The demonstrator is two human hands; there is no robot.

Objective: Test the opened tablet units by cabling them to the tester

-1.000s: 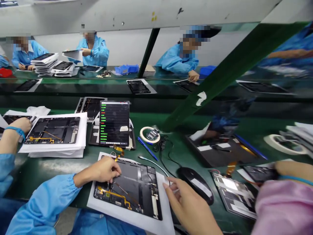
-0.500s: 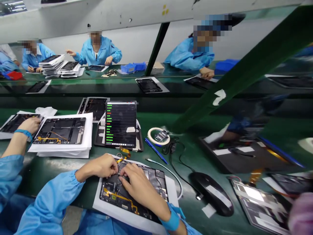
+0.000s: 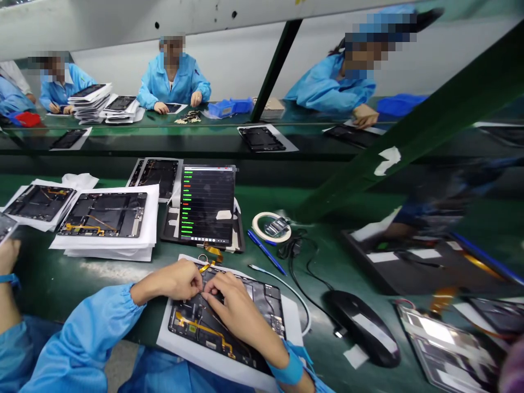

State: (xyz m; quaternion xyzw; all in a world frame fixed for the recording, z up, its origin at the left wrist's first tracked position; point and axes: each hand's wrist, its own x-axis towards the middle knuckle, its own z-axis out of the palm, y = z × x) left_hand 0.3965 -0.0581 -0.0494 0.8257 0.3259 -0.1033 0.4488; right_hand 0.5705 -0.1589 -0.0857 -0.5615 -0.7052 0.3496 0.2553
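Left hand (image 3: 172,281) and right hand (image 3: 237,311) bent inward, close together, fingertips (image 3: 207,292) on the open tablet (image 3: 254,322), grip unclear

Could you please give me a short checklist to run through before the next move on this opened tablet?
1. The opened tablet lies flat on its white sheet: ok.
2. The left hand and right hand are both over the tablet's upper middle: ok.
3. The fingertips are on the right spot: cannot tell, the hands hide it.
4. The orange flex cable at the tablet's top edge is seated: cannot tell.
5. The white cable stays off the tablet: ok.
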